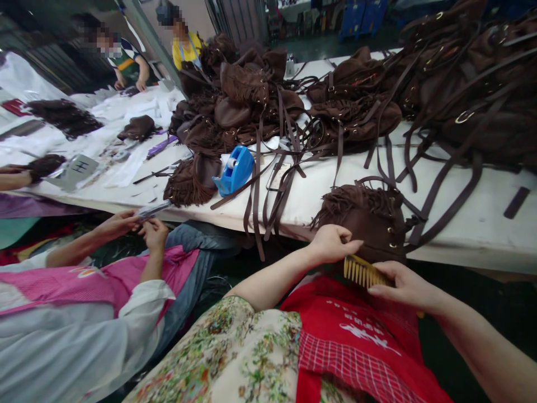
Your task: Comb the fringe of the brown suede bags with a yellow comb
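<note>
A dark brown fringed bag [364, 215] lies at the near edge of the table, its fringe spread toward the upper left and gold eyelets along its right side. My left hand [331, 244] is closed at the bag's near left edge, fingers curled and thumb pointing right; exactly which part it pinches is hidden. In my right hand [405, 285] is a yellow wide-toothed comb [361, 271], gripped by its right end. The comb sits just below the bag, above my red apron, with its teeth pointing down. Its tip is close to my left thumb.
Brown bags [245, 101] are heaped along the white table [461, 224], straps hanging over its edge. A blue tape dispenser [237, 170] stands left of the straps, by a phone [277, 176]. A co-worker in a pink apron [104, 285] sits at left; two people stand behind.
</note>
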A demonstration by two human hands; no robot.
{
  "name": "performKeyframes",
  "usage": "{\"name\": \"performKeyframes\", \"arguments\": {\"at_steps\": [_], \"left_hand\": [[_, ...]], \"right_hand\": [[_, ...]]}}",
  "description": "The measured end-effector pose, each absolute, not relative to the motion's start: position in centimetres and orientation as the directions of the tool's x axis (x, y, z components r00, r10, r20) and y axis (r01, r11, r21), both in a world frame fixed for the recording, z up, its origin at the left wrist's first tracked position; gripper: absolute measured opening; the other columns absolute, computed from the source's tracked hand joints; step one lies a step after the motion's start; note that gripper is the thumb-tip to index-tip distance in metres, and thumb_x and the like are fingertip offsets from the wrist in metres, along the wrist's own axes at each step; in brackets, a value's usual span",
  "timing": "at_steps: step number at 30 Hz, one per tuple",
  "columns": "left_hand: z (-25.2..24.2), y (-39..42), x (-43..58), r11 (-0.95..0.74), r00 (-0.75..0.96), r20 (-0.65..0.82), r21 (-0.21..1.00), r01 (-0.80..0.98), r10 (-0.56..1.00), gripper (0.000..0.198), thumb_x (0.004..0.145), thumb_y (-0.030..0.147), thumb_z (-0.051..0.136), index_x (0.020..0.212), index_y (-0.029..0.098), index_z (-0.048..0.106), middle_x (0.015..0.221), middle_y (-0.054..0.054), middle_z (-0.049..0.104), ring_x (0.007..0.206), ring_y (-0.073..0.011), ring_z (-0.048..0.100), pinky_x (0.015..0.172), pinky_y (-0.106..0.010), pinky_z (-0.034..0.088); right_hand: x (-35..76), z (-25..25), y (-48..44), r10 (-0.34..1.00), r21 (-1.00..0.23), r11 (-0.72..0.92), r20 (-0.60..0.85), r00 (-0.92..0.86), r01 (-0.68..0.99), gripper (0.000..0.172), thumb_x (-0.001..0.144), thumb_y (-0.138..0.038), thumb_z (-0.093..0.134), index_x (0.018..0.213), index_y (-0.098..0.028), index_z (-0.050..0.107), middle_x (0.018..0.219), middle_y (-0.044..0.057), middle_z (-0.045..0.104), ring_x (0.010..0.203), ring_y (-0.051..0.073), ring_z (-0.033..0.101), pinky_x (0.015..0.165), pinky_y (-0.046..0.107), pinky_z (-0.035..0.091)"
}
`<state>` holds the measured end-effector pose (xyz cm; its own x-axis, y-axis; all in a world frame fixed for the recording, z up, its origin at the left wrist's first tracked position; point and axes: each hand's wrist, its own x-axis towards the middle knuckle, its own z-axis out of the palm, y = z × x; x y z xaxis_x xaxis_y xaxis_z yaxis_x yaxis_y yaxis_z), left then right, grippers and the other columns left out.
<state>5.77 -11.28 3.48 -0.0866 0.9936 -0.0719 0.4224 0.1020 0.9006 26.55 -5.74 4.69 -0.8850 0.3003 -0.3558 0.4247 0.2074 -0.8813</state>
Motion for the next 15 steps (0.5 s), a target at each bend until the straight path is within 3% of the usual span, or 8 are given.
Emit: {"name": "performKeyframes", "arguments": {"at_steps": [3, 5, 7, 11, 13, 15], "left_hand": [[5.0, -7.6, 5.2, 0.096, -0.294, 0.013, 0.931, 0.351, 0.956, 0.041, 0.079, 0.041, 0.057, 0.053, 0.017, 0.036, 0.055, 0.006, 0.025, 0.055, -0.0073, 0.025, 0.052, -0.024, 0.019], [5.2, -4.6, 4.3, 0.168, -0.392, -0.028, 0.929, 0.33, 0.92, 0.034, 0.079, 0.038, 0.057, 0.056, 0.018, 0.041, 0.055, 0.006, 0.029, 0.055, -0.0074, 0.028, 0.051, -0.022, 0.022], [4.8, -2.1, 3.1, 0.256, -0.428, -0.06, 0.872, 0.417, 0.902, 0.027, 0.079, 0.035, 0.056, 0.06, 0.018, 0.048, 0.056, 0.006, 0.036, 0.055, -0.008, 0.034, 0.051, -0.021, 0.027], [3.3, -0.2, 0.7, 0.344, -0.424, -0.025, 0.628, 0.698, 0.905, 0.019, 0.083, 0.026, 0.051, 0.07, 0.017, 0.062, 0.069, -0.002, 0.06, 0.069, -0.0134, 0.053, 0.062, -0.023, 0.037], [2.8, -0.5, 0.0, 0.364, -0.433, -0.022, 0.58, 0.729, 0.901, 0.018, 0.082, 0.022, 0.051, 0.072, 0.017, 0.065, 0.076, -0.006, 0.065, 0.074, -0.0163, 0.057, 0.067, -0.026, 0.04], [2.7, -1.5, -0.3, 0.323, -0.394, -0.001, 0.576, 0.751, 0.919, 0.02, 0.083, 0.027, 0.052, 0.072, 0.017, 0.065, 0.078, -0.007, 0.066, 0.074, -0.0171, 0.058, 0.069, -0.027, 0.041]], "right_hand": [[24.5, 5.0, -3.3, 0.463, -0.865, 0.293, -0.244, -0.852, 0.407, 0.04, 0.075, -0.054, 0.068, 0.083, -0.016, 0.069, 0.07, 0.003, 0.063, 0.063, 0.018, 0.055, 0.055, 0.026, 0.046], [22.6, 5.0, -1.1, 0.562, -0.84, 0.352, -0.163, -0.811, 0.413, 0.042, 0.076, -0.057, 0.066, 0.082, -0.016, 0.068, 0.067, 0.002, 0.062, 0.06, 0.017, 0.054, 0.052, 0.026, 0.044], [20.7, 4.7, 0.7, 0.611, -0.831, 0.375, -0.112, -0.784, 0.411, 0.044, 0.076, -0.06, 0.064, 0.08, -0.015, 0.067, 0.064, 0.001, 0.061, 0.058, 0.016, 0.053, 0.05, 0.025, 0.042], [19.0, 4.2, 1.0, 0.519, -0.875, 0.333, -0.141, -0.843, 0.352, 0.052, 0.073, -0.067, 0.062, 0.068, -0.016, 0.062, 0.052, -0.001, 0.053, 0.046, 0.012, 0.045, 0.043, 0.024, 0.036], [19.5, 4.5, -0.1, 0.399, -0.891, 0.339, -0.155, -0.904, 0.303, 0.052, 0.075, -0.067, 0.06, 0.066, -0.016, 0.062, 0.052, -0.001, 0.054, 0.047, 0.013, 0.046, 0.044, 0.024, 0.036], [20.6, 5.2, -0.7, 0.377, -0.864, 0.414, -0.124, -0.918, 0.286, 0.047, 0.08, -0.062, 0.058, 0.074, -0.016, 0.066, 0.062, 0.001, 0.062, 0.055, 0.016, 0.054, 0.051, 0.026, 0.042]]}}
